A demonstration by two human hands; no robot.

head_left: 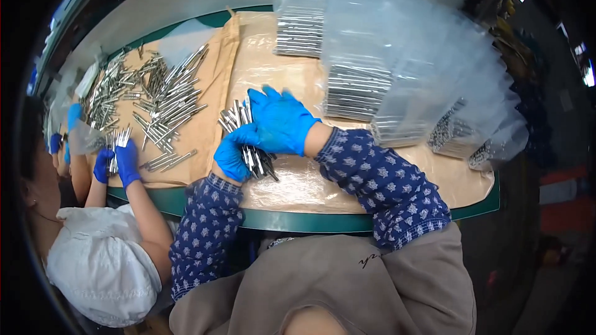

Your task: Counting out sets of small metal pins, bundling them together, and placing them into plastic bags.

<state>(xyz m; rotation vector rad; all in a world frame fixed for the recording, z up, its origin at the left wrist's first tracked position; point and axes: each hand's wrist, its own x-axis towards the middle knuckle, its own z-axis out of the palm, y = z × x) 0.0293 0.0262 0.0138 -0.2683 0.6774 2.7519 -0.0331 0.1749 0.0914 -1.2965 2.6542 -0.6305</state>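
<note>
Both my hands wear bright blue gloves and are on a bundle of slim silvery metal rods (255, 162) above the wrapped table top. My left hand (232, 154) is closed round the bundle from its lower left. From the right, my right hand (280, 121) lies over the rods with its fingers curved across them. Rod ends stick out above and below my hands, some of them dark at the lower end. My palms hide the middle of the bundle, and the right fingertips are partly hidden.
To my right, clear plastic bags (357, 90) full of stacked rods overlap in a curved row. Loose rods (174, 108) lie heaped on brown paper (214, 80) at the left. There a co-worker's gloved hands (128, 162) hold more rods. The green table edge (298, 223) runs before me.
</note>
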